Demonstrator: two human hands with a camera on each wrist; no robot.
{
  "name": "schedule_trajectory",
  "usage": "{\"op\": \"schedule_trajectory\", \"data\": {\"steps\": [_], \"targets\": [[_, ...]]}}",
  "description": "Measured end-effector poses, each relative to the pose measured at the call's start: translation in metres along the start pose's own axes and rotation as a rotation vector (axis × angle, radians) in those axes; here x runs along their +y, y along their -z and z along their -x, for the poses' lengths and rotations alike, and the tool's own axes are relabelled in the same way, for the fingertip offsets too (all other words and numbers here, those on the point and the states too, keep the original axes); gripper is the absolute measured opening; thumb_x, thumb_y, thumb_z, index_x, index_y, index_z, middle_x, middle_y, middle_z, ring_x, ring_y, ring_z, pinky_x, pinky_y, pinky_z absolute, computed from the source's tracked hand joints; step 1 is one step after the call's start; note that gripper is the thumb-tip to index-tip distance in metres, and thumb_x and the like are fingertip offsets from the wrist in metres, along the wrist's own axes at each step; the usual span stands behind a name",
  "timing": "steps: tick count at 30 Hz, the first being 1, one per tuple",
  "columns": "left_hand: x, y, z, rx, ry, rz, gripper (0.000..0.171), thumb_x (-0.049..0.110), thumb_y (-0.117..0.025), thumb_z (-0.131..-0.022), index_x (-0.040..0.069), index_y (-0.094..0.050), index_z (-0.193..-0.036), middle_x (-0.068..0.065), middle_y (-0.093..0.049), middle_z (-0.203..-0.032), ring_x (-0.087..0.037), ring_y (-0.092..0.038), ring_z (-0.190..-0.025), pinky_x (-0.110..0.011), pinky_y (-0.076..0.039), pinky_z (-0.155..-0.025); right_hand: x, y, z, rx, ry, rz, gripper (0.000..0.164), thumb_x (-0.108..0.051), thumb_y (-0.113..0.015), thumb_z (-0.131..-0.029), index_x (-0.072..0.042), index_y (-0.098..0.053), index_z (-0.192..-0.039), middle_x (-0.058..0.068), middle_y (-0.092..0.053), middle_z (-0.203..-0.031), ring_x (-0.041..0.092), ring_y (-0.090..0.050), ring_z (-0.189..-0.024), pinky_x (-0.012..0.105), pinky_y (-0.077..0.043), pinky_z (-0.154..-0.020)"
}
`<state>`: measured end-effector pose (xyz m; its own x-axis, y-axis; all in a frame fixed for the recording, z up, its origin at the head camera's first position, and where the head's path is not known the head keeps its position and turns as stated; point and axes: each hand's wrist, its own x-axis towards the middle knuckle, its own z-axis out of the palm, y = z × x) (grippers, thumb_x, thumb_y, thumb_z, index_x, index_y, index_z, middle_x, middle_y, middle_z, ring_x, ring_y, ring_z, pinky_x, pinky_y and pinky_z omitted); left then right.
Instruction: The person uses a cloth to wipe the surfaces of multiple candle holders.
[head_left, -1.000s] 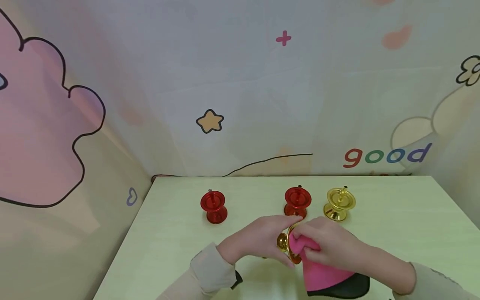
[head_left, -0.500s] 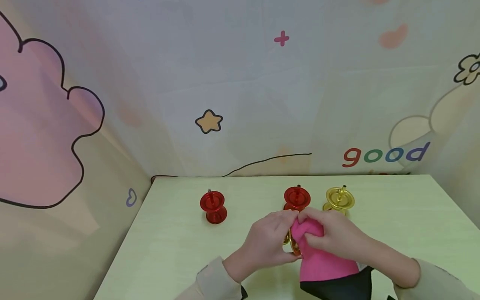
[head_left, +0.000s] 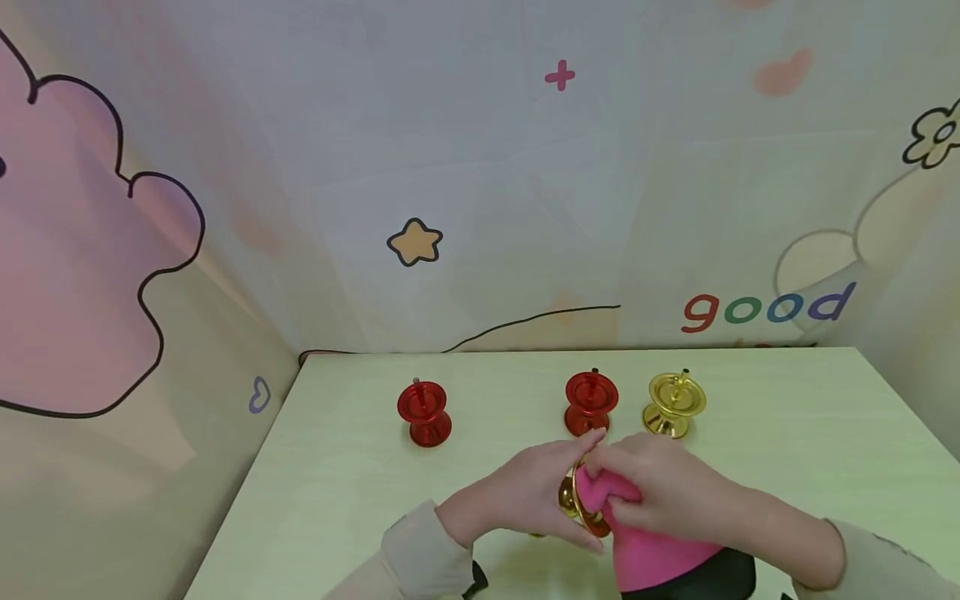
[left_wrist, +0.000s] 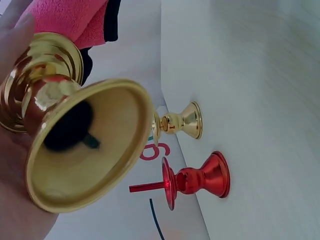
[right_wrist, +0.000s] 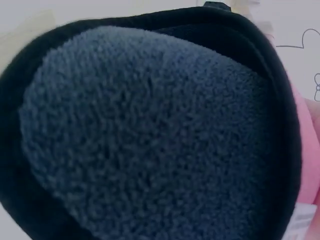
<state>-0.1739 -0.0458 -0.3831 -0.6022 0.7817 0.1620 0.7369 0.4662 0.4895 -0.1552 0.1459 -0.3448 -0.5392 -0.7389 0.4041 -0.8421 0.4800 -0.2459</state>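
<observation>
My left hand (head_left: 517, 489) grips a gold candle holder (head_left: 567, 497), tilted on its side above the table. In the left wrist view the hollow underside of this candle holder (left_wrist: 117, 127) faces the camera. My right hand (head_left: 663, 483) pinches a bunched part of a pink cloth (head_left: 656, 560) with a black border and presses it against the holder's dish. The cloth hides most of that dish. Dark grey fleecy fabric of the cloth (right_wrist: 150, 125) fills most of the right wrist view, where little of the hand shows.
On the pale table (head_left: 337, 500) a red candle holder (head_left: 425, 413) stands upright at the left. Beyond my hands stand another red candle holder (head_left: 591, 402) and a gold candle holder (head_left: 675, 402). A printed fabric backdrop (head_left: 480, 167) rises behind the table.
Both hands rose together with the gold candle holder and cloth, then came back down. The holder's base shows more than half a second ago. The standing candle holders stay in place.
</observation>
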Motion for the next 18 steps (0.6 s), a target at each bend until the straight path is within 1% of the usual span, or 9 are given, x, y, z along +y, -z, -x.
{"op": "schedule_trajectory", "data": {"steps": [2,3,5,9,12,13,15,16,18], "targets": [[0.0,0.001,0.001,0.037,-0.012,0.013,0.098,0.046,-0.076,-0.061,0.012,-0.026,-0.138,0.008,-0.051,-0.121,-0.001,-0.048,-0.108,-0.012,-0.038,-0.09,0.0,0.001,-0.001,0.027,0.041,0.04,0.029,-0.006,-0.066,-0.064,-0.021,-0.057,-0.086,-0.017,-0.056,-0.073,-0.004,-0.045,-0.065,0.015,-0.04,-0.058],[0.0,0.0,0.001,0.074,-0.026,-0.01,0.094,0.046,-0.076,-0.061,0.011,-0.031,-0.135,0.007,-0.052,-0.12,-0.002,-0.048,-0.108,-0.012,-0.038,-0.09,0.0,0.002,-0.002,0.029,0.031,0.042,0.028,-0.007,-0.066,-0.064,-0.021,-0.057,-0.087,-0.017,-0.057,-0.074,-0.003,-0.046,-0.065,0.015,-0.04,-0.058],[0.001,-0.002,0.002,0.176,-0.057,-0.103,0.089,0.047,-0.076,-0.06,0.009,-0.037,-0.131,0.005,-0.054,-0.118,-0.005,-0.049,-0.108,-0.013,-0.04,-0.09,0.0,0.006,-0.003,0.011,-0.026,0.001,0.027,-0.007,-0.066,-0.067,-0.02,-0.058,-0.089,-0.015,-0.058,-0.075,-0.004,-0.046,-0.065,0.014,-0.04,-0.056],[0.004,-0.008,0.003,0.408,-0.132,-0.356,0.089,0.049,-0.074,-0.06,0.002,-0.041,-0.127,-0.001,-0.055,-0.12,-0.012,-0.049,-0.113,-0.015,-0.042,-0.09,0.0,0.012,-0.007,-0.038,-0.202,-0.117,0.025,-0.008,-0.065,-0.071,-0.019,-0.058,-0.092,-0.013,-0.058,-0.075,-0.005,-0.043,-0.058,0.012,-0.039,-0.047],[0.006,-0.011,0.003,0.546,-0.185,-0.495,0.091,0.049,-0.075,-0.058,-0.002,-0.042,-0.126,-0.003,-0.057,-0.117,-0.013,-0.051,-0.11,-0.015,-0.044,-0.087,0.0,0.014,-0.008,-0.043,-0.266,-0.161,0.026,-0.007,-0.065,-0.072,-0.02,-0.057,-0.093,-0.012,-0.058,-0.074,-0.005,-0.041,-0.053,0.014,-0.039,-0.043],[0.005,-0.011,0.002,0.574,-0.196,-0.522,0.092,0.049,-0.075,-0.057,-0.002,-0.042,-0.126,-0.004,-0.057,-0.116,-0.013,-0.052,-0.109,-0.015,-0.044,-0.087,0.0,0.015,-0.009,-0.04,-0.274,-0.17,0.026,-0.007,-0.065,-0.072,-0.02,-0.057,-0.093,-0.012,-0.058,-0.073,-0.004,-0.041,-0.052,0.014,-0.038,-0.042],[0.005,-0.012,0.002,0.598,-0.208,-0.546,0.093,0.05,-0.074,-0.057,-0.003,-0.042,-0.126,-0.004,-0.057,-0.116,-0.013,-0.053,-0.108,-0.015,-0.044,-0.086,0.001,0.017,-0.008,-0.047,-0.299,-0.201,0.026,-0.008,-0.066,-0.073,-0.02,-0.057,-0.094,-0.011,-0.059,-0.074,-0.004,-0.043,-0.052,0.015,-0.04,-0.043],[0.004,-0.013,0.002,0.593,-0.202,-0.534,0.093,0.05,-0.074,-0.057,-0.003,-0.041,-0.126,-0.004,-0.056,-0.117,-0.013,-0.052,-0.108,-0.015,-0.044,-0.087,0.001,0.018,-0.008,-0.048,-0.311,-0.216,0.026,-0.009,-0.066,-0.073,-0.021,-0.057,-0.095,-0.01,-0.059,-0.075,-0.003,-0.044,-0.053,0.016,-0.041,-0.043],[0.003,-0.014,0.004,0.565,-0.168,-0.488,0.092,0.05,-0.074,-0.058,-0.002,-0.04,-0.127,-0.004,-0.056,-0.118,-0.013,-0.052,-0.11,-0.016,-0.045,-0.087,0.002,0.022,-0.007,-0.049,-0.344,-0.255,0.025,-0.012,-0.066,-0.075,-0.022,-0.057,-0.096,-0.009,-0.061,-0.078,-0.002,-0.047,-0.055,0.017,-0.043,-0.044]]}}
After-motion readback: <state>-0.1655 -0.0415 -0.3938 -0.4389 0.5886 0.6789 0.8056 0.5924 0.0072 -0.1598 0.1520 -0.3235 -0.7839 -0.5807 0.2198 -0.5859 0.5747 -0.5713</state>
